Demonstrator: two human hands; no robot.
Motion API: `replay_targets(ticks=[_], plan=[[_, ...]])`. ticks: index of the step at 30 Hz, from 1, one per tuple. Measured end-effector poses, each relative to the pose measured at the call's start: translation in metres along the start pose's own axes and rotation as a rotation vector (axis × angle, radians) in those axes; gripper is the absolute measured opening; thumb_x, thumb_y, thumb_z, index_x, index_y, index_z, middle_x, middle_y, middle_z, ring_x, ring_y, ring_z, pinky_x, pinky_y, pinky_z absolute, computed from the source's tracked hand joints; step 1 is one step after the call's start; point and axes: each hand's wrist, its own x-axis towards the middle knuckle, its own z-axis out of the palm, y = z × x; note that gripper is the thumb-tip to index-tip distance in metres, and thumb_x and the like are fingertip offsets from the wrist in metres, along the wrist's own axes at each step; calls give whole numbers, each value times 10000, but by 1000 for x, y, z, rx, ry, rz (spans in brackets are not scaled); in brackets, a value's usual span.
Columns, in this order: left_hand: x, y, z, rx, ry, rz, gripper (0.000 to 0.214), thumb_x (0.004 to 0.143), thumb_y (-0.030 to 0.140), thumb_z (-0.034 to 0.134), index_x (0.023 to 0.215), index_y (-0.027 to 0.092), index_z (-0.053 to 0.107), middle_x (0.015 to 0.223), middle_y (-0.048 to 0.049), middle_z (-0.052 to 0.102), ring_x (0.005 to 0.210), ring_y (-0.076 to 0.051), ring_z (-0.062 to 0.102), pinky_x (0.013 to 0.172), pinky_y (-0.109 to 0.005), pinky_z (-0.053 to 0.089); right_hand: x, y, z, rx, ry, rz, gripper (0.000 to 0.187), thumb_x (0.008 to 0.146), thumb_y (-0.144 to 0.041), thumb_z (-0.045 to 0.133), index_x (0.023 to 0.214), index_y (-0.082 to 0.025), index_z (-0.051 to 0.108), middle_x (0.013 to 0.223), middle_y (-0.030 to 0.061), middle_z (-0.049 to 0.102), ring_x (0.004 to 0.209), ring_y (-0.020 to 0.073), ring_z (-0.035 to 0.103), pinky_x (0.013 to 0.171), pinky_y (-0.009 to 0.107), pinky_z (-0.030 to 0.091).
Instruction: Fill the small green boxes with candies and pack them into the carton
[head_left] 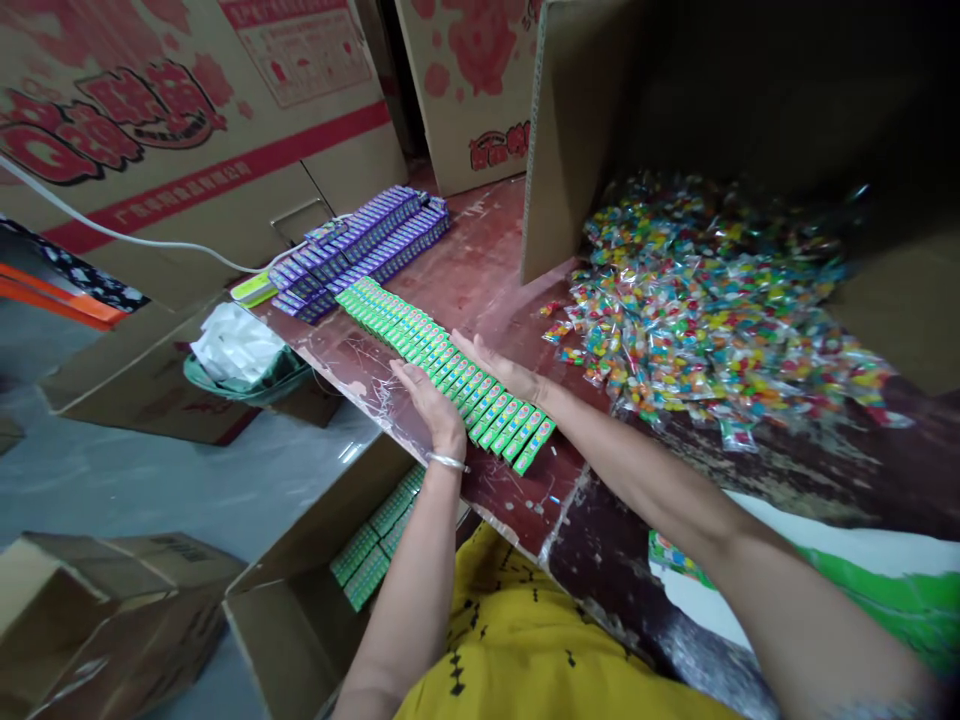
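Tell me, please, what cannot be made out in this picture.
In the head view:
Lettering on the green boxes: too small to read.
Part of the carton below the table: hidden by the left forearm.
White-and-green item: partly covered by the right forearm, cut off by the right edge.
Back of the big open carton: dark shadow.

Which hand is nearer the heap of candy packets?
Right. The right hand is left of the candy packets, against the green boxes; the left hand is farther left, across those boxes.
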Motion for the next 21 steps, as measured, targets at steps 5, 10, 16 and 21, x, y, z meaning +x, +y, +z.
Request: replay_targets(ticks=[5, 10, 16, 21], plan=[[1, -3, 1, 15, -17, 22, 644, 975, 516, 102, 1506, 151, 101, 1596, -95, 90, 1465, -172, 46, 1209, -427, 134, -5, -1, 7, -41, 59, -24, 598, 951, -569, 207, 1404, -246, 425, 1386, 25, 510, 1424, 243, 253, 1173, 484, 209], [4, -8, 1, 25, -12, 36, 680, 969, 533, 85, 1505, 114, 98, 1590, -126, 106, 1462, -171, 83, 1204, -407, 147, 35, -10, 17, -57, 82, -3, 537, 945, -550, 363, 1378, -245, 448, 1403, 38, 501, 1380, 252, 330, 1157, 459, 251], [-6, -16, -11, 24, -1, 74, 666, 969, 541, 96, 1509, 152, 95, 1591, -102, 131, 1458, -152, 121, 1200, -388, 150, 46, -5, 8, -39, 71, 7, 482, 951, -487, 443, 1344, -209, 472, 1439, 95, 435, 1308, 257, 427, 1087, 516, 329], [-44, -19, -18, 16, -50, 95, 613, 985, 476, 52, 1508, 159, 95, 1591, -94, 139, 1455, -137, 157, 1201, -382, 172, 36, 12, -7, 24, 6, 11, 635, 960, -595, 183, 1476, -237, 279, 1563, 26, 255, 1426, 134, 247, 1187, 380, 168]])
